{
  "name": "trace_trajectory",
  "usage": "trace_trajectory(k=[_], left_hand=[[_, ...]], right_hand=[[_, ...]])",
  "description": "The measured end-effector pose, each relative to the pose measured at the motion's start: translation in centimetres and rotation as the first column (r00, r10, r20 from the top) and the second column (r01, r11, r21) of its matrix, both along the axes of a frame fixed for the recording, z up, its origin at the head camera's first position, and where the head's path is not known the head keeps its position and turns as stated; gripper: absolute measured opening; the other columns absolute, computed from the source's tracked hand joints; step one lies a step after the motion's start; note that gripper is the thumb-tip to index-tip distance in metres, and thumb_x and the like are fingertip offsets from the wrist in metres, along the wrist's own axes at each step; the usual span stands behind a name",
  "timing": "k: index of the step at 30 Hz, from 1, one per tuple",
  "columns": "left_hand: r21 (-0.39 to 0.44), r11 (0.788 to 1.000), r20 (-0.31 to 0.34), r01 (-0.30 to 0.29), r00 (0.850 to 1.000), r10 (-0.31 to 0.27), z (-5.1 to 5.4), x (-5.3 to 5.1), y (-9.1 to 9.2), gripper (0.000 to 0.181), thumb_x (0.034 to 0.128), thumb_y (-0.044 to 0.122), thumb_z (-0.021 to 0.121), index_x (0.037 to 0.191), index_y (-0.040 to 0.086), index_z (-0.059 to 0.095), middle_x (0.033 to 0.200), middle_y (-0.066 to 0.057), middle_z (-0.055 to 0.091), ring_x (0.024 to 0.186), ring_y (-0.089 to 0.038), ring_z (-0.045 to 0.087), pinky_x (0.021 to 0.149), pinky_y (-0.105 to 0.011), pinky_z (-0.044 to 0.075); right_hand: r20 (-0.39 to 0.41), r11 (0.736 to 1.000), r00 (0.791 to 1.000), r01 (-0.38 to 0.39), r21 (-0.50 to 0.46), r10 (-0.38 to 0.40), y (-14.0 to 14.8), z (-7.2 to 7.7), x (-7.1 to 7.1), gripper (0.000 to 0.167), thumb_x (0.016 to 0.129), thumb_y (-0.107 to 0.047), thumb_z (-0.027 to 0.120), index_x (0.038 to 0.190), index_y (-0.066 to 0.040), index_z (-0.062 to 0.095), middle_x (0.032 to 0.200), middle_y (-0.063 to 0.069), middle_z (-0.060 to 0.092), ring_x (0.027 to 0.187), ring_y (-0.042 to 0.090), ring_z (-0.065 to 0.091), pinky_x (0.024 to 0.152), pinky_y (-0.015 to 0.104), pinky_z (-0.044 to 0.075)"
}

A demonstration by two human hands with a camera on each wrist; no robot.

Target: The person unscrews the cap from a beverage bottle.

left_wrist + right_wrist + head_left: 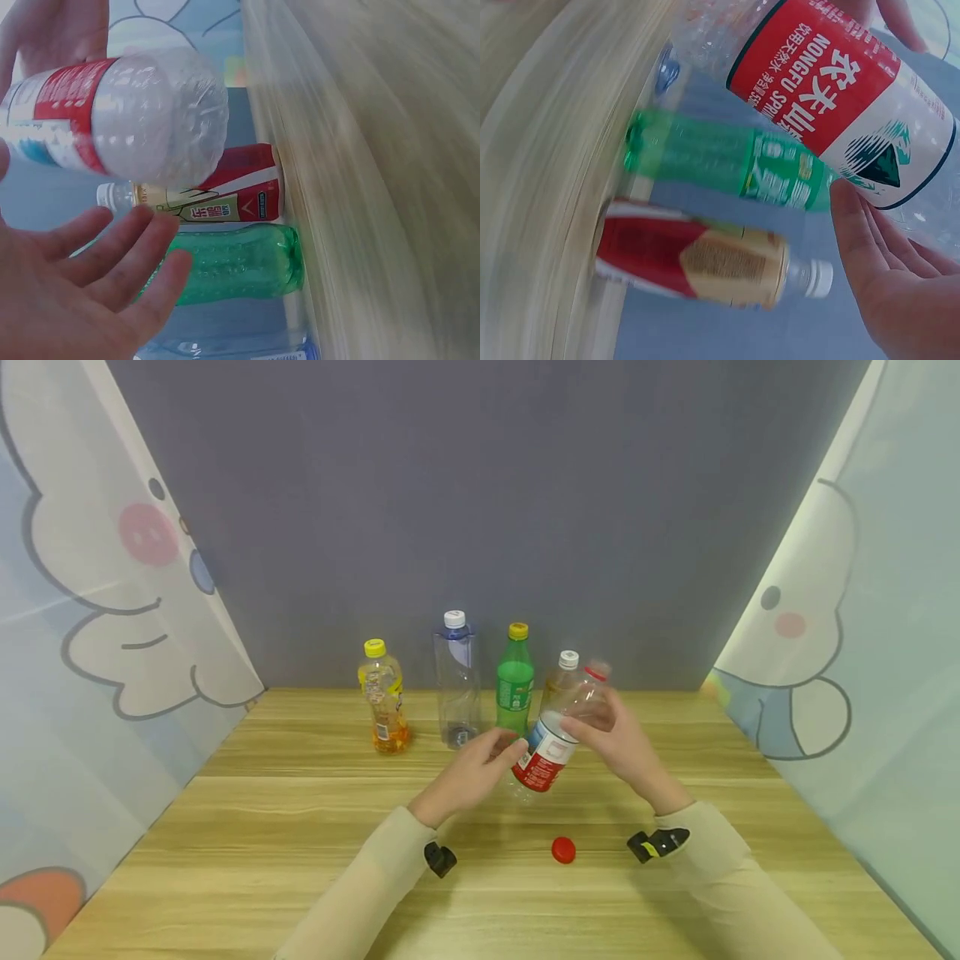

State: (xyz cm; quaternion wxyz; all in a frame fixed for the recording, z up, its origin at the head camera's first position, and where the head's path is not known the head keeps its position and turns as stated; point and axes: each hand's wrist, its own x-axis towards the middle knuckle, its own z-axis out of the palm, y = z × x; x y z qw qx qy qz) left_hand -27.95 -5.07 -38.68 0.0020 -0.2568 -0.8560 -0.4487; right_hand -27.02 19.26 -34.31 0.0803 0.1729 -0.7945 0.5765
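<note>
A clear plastic water bottle (551, 752) with a red and white label is held off the table, tilted with its neck up to the right. A red ring sits on its neck, and the mouth looks uncapped. My right hand (618, 739) grips the bottle's upper part between thumb and fingers. Beside its lower part is my left hand (476, 777); in the left wrist view its fingers (124, 259) are spread and loosely extended near the bottle. Whether the left thumb touches the label I cannot tell. A red cap (563, 850) lies on the table in front.
Along the back of the wooden table (300, 827) stand a yellow-capped bottle with orange liquid (384, 702), a tall clear bottle (457, 693), a green bottle (515, 685) and a white-capped red and tan bottle (697, 255). A dark panel (480, 510) rises behind them.
</note>
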Motion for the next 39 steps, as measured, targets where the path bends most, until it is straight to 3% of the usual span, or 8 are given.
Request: trace_trajectory(k=[6,12,20,26,31,39], left_hand=[[0.067,0.996,0.031,-0.058,0.998,0.056,0.0,-1.0,1.0,0.069,0.1001,0.063,0.048,0.145,0.011,0.05,0.13,-0.008,0.062,0.121,-0.026,0.06,0.103,-0.044,0.048],[0.125,0.991,0.005,-0.056,0.998,0.056,0.7,-1.9,2.7,0.071,0.101,0.054,0.055,0.151,0.005,0.041,0.142,-0.017,0.056,0.129,-0.03,0.054,0.106,-0.045,0.046],[0.051,0.994,-0.026,-0.096,0.995,0.098,2.0,-2.4,5.5,0.073,0.101,0.048,0.058,0.157,0.008,0.033,0.158,-0.011,0.04,0.145,-0.03,0.038,0.115,-0.053,0.034],[0.078,0.991,-0.054,-0.113,0.992,0.117,3.1,-3.1,7.8,0.076,0.1001,0.044,0.06,0.159,0.006,0.028,0.154,-0.014,0.043,0.138,-0.03,0.046,0.113,-0.049,0.039],[0.095,0.983,-0.028,-0.157,0.987,0.16,4.0,-3.7,9.8,0.079,0.1004,0.039,0.06,0.162,0.008,0.02,0.161,-0.013,0.034,0.144,-0.03,0.039,0.116,-0.048,0.034],[0.061,0.972,-0.045,-0.225,0.973,0.228,4.3,-5.3,11.5,0.079,0.0968,0.036,0.062,0.16,0.006,0.025,0.156,-0.016,0.039,0.143,-0.03,0.04,0.117,-0.045,0.034]], right_hand=[[0.01,0.995,0.998,0.068,0.072,-0.068,2.0,0.0,-0.1,0.064,0.096,-0.026,0.073,0.145,-0.003,0.039,0.128,0.023,0.063,0.117,0.039,0.063,0.088,0.034,0.055],[0.015,0.977,0.989,0.144,0.154,-0.148,3.7,-0.1,-0.1,0.07,0.095,-0.037,0.073,0.146,-0.005,0.038,0.129,0.022,0.063,0.117,0.037,0.063,0.092,0.042,0.053],[-0.009,0.956,0.979,0.202,0.215,-0.205,5.3,0.0,-0.1,0.072,0.095,-0.043,0.07,0.146,-0.002,0.038,0.132,0.024,0.059,0.119,0.041,0.058,0.095,0.055,0.05],[-0.023,0.936,0.971,0.236,0.261,-0.238,6.0,0.1,-0.4,0.076,0.095,-0.045,0.07,0.147,-0.001,0.036,0.132,0.026,0.057,0.12,0.044,0.056,0.093,0.059,0.05],[-0.043,0.922,0.963,0.266,0.282,-0.265,6.7,0.1,-1.0,0.079,0.094,-0.044,0.07,0.149,0.0,0.034,0.13,0.027,0.057,0.119,0.045,0.056,0.09,0.058,0.05],[-0.051,0.908,0.956,0.291,0.302,-0.289,7.4,0.2,-1.9,0.086,0.093,-0.047,0.071,0.151,0.002,0.031,0.134,0.028,0.053,0.122,0.047,0.052,0.094,0.061,0.048]])
